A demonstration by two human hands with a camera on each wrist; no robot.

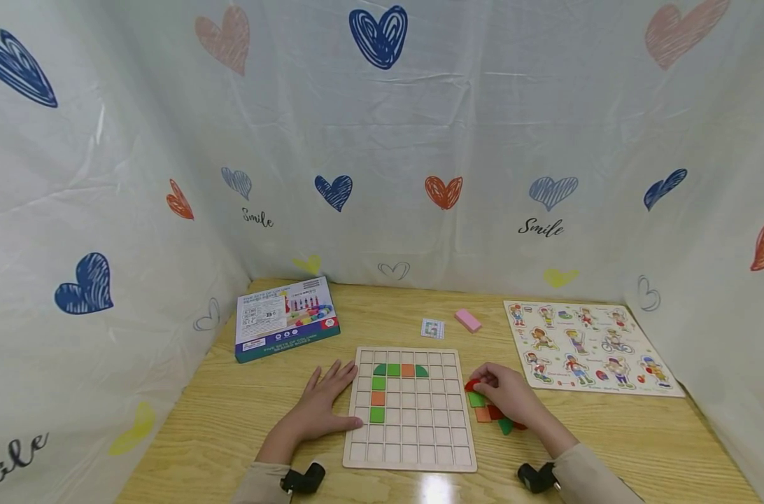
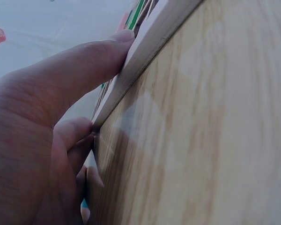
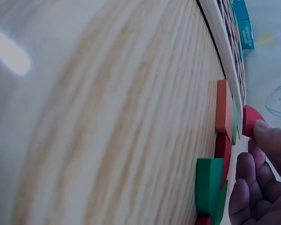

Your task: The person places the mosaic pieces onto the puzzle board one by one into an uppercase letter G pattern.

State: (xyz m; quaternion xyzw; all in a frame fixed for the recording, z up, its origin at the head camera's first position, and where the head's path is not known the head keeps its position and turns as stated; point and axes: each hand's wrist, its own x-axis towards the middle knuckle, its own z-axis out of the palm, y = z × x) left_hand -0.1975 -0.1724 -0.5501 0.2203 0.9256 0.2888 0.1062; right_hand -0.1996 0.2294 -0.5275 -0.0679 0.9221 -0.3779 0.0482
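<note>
A wooden grid board (image 1: pixel 410 437) lies on the table with several coloured tiles in its upper-left cells: a row with dark green quarter-rounds at both ends, and a column of green and orange squares (image 1: pixel 378 398). My left hand (image 1: pixel 322 406) rests at the board's left edge, fingers spread, thumb on the rim. Right of the board, my right hand (image 1: pixel 504 392) pinches a red rounded tile (image 3: pixel 251 121) between thumb and fingers. Beneath that hand lies a loose pile of tiles, among them an orange square (image 3: pixel 224 108) and a dark green piece (image 3: pixel 209 185).
A small picture card (image 1: pixel 432 329) and a pink eraser-like block (image 1: pixel 467 320) lie behind the board. At the back left sits a boxed bead set (image 1: pixel 287 318). A picture puzzle board (image 1: pixel 592 346) with sports figures lies to the right. Heart-printed cloth surrounds the table.
</note>
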